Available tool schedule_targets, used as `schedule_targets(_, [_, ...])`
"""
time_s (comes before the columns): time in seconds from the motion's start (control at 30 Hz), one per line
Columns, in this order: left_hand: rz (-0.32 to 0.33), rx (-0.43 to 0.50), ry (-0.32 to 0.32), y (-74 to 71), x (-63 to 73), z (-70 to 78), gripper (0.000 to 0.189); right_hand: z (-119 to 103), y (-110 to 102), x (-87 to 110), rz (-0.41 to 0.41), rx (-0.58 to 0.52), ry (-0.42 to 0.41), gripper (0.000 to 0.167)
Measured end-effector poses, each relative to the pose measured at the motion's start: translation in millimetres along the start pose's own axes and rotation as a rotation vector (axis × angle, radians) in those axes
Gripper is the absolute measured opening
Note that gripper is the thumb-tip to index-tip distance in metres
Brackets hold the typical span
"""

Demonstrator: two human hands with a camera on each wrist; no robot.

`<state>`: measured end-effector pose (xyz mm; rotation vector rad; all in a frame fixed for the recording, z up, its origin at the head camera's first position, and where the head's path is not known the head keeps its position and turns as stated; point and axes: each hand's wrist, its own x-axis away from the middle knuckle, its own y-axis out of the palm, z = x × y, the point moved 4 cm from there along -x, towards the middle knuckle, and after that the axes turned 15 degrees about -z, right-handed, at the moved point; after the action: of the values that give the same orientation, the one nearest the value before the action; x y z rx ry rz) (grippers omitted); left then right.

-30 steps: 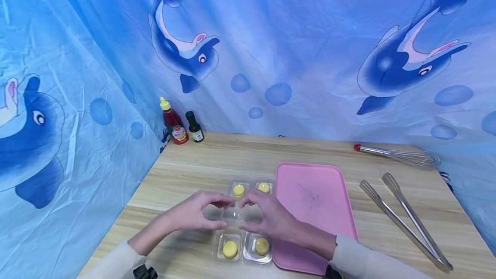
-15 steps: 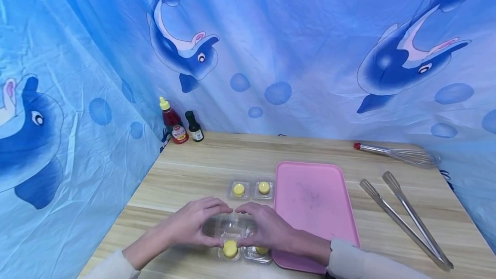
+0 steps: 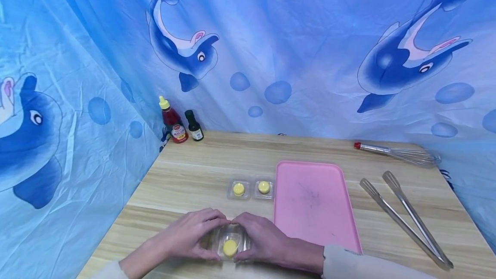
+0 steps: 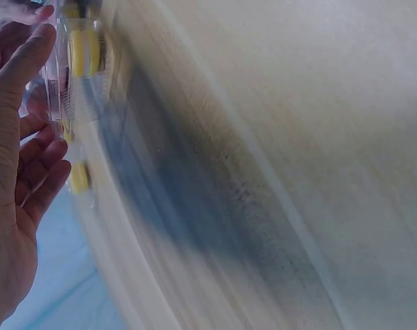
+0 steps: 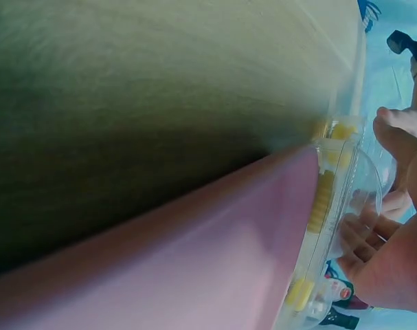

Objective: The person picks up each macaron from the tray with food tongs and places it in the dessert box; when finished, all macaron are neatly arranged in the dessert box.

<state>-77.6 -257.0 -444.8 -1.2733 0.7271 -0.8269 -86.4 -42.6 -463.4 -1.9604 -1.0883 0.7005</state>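
Observation:
In the head view, a clear plastic box (image 3: 217, 251) with a yellow macaron (image 3: 230, 248) inside sits near the front of the table, framed by both hands. My left hand (image 3: 193, 232) curls round its left side, thumb in front. My right hand (image 3: 263, 238) curls round its right side. Their index fingertips meet at the clear lid (image 3: 231, 229). The right wrist view shows a domed clear lid (image 5: 377, 175) between the right thumb and fingers. In the left wrist view, clear plastic lies against the left thumb (image 4: 40, 48). A second near box is mostly hidden behind my right hand.
Two clear boxes with yellow macarons, left (image 3: 238, 189) and right (image 3: 264, 187), stand farther back. A pink tray (image 3: 310, 214) lies to the right, then metal tongs (image 3: 410, 223) and a whisk (image 3: 399, 154). A red sauce bottle (image 3: 174, 122) and small dark bottle (image 3: 194, 126) stand back left.
Both hands have moved down toward the front edge, from behind the near boxes to around the left one, and have drawn closer together. The far boxes, tray and tools have not moved.

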Motion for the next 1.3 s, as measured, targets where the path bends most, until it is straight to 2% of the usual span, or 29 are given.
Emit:
schedule_targets(0.33, [-0.011,-0.014,-0.029,5.8,1.1,3.5,0.081,-1.7,3.7,0.6,-0.027,0.03,0.027,0.079])
schedule_targets(0.83, [-0.075,-0.029,-0.089,11.1,-1.7,5.7,0.083,0.3,7.9,-2.0,-0.065,0.071,0.111,0.078])
schedule_targets(1.03, [-0.091,-0.031,-0.103,9.3,-1.4,4.9,0.081,7.5,3.0,1.2,-0.121,-0.032,0.145,0.09])
schedule_targets(1.17, [-0.093,-0.051,-0.098,8.6,-1.7,4.1,0.079,11.3,-4.8,8.9,-0.146,0.002,0.154,0.1])
schedule_targets(1.3, [-0.089,-0.056,-0.091,7.9,-1.9,3.0,0.078,12.9,-12.4,18.1,-0.156,0.029,0.172,0.103])
